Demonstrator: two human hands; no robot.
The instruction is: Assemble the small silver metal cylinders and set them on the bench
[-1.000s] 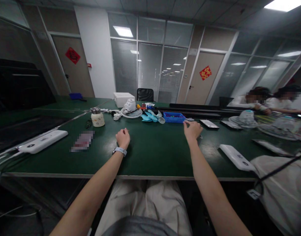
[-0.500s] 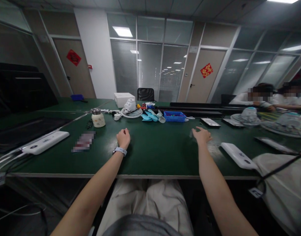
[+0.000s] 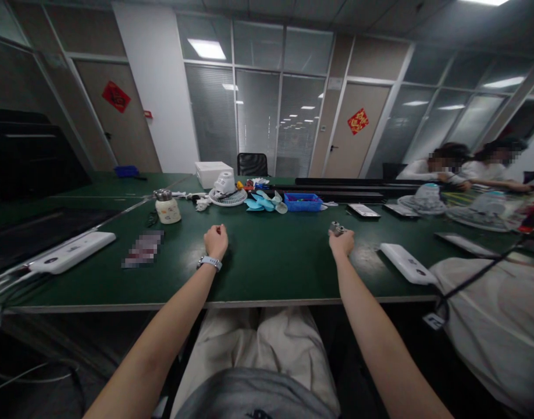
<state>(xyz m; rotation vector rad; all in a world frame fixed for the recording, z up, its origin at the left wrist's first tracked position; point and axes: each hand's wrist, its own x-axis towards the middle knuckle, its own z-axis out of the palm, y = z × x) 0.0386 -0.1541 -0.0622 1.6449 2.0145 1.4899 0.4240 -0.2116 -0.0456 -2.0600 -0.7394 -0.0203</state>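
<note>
My left hand (image 3: 215,241), with a pale watch on its wrist, is curled closed just over the green tabletop (image 3: 271,262). Whatever its fingers hold, if anything, is hidden. On the right, my right hand (image 3: 344,242) grips a small grey metal part (image 3: 336,227) with rounded ends, which shows above the fingers; its exact kind is too small to make out. Beyond the hands lie light-blue fan blades (image 3: 262,202), a blue plastic basket (image 3: 302,202) with small things inside, and a white fan head with its grille (image 3: 227,195).
A cream jar (image 3: 167,208) stands at left, near a white power strip (image 3: 77,252). Another white device (image 3: 407,263) lies at right. A white box (image 3: 213,173) and long black bars (image 3: 345,189) are at the back. Two people sit at far right.
The view has shifted slightly right. My right hand has turned and closed, and the grey metal part now shows in its fingers. My left hand stays closed in nearly the same place.
</note>
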